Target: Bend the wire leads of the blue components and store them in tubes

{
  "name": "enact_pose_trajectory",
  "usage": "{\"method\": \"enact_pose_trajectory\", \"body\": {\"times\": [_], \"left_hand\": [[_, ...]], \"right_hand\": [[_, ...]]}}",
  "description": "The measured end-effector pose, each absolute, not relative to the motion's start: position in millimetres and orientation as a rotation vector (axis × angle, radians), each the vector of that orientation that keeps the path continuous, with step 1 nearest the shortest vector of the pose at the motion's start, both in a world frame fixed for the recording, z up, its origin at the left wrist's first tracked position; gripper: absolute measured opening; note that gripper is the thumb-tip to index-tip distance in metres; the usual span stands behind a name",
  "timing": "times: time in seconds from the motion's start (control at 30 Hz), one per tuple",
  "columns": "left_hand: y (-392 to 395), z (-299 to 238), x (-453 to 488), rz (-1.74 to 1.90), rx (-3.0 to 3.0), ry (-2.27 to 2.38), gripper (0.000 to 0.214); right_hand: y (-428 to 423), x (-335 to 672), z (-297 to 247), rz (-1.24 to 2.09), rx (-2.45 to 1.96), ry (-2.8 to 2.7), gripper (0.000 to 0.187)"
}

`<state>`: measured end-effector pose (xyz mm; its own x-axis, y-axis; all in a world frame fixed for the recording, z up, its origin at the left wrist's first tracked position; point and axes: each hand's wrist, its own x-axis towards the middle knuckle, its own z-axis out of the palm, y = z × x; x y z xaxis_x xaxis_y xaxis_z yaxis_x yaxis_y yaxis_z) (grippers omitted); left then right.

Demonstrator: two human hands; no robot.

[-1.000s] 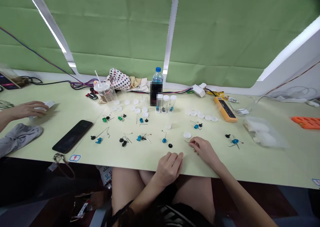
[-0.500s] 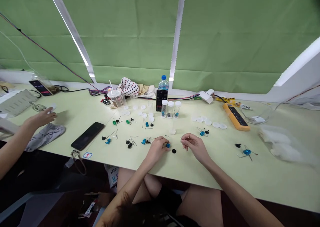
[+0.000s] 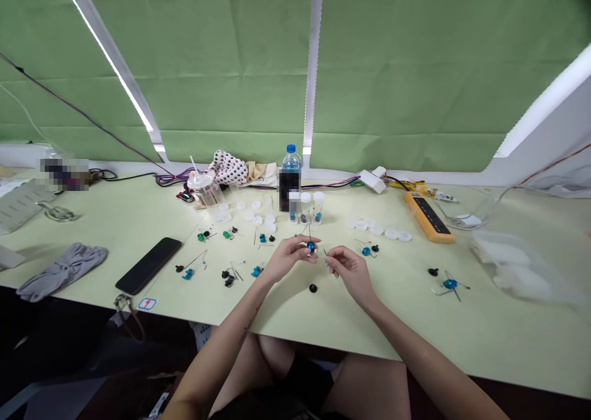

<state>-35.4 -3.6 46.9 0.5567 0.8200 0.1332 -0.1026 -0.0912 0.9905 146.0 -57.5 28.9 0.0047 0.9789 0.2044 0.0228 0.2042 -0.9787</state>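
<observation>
- Bringing two bits together is my best guess at the step you're on: blue piece (image 3: 311,247) in your left hand (image 3: 290,257), small metal piece (image 3: 325,257) in your right hand (image 3: 348,269).
- Your left fingers are pinched narrow on the blue piece, at the fingertips and seemingly lifted off the counter (image 3: 295,312). Your right fingers are closed in a tight pinch on the metal bit, just left of the palm side.
- There's a small gap between the two sets of fingertips, so nothing's touching across yet.
- Next move, I'd say, calls for a steady left grip and a careful small shift of the right fingertips. Too much squeeze could knock the angle off.
- Direction-wise, the blue body looks roundish, so no clear long axis there. The thin wire (image 3: 309,232) on it sticks up past your left fingertips, close to upright.
- The metal bit is also near upright, top end leaning a little toward your left fingers. Too tiny to tell which end is which.
- Black knob (image 3: 313,288) is sitting loose on your near side, below the gap between both hands.
</observation>
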Motion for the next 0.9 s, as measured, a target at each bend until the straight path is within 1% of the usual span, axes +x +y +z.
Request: {"method": "enact_pose_trajectory", "body": {"times": [0.1, 0.27, 0.4, 0.63, 0.9], "left_hand": [[4, 47, -24, 0.883, 1.46, 0.619, 0.037], [2, 35, -22, 1.021, 1.435, 0.692, 0.032], [-5, 32, -27, 1.075, 1.463, 0.722, 0.031], [-7, 31, -27, 1.069, 1.524, 0.723, 0.031], [-9, 35, -28, 1.076, 1.582, 0.728, 0.027]], "right_hand": [[-55, 151, 31, 0.94, -1.1, -1.336, 0.023], [-52, 154, 32, 0.725, -1.157, -1.436, 0.02], [-53, 152, 32, 0.619, -1.173, -1.515, 0.019], [-54, 148, 31, 0.549, -1.18, -1.606, 0.022], [-53, 148, 29, 0.52, -1.127, -1.608, 0.017]]}}
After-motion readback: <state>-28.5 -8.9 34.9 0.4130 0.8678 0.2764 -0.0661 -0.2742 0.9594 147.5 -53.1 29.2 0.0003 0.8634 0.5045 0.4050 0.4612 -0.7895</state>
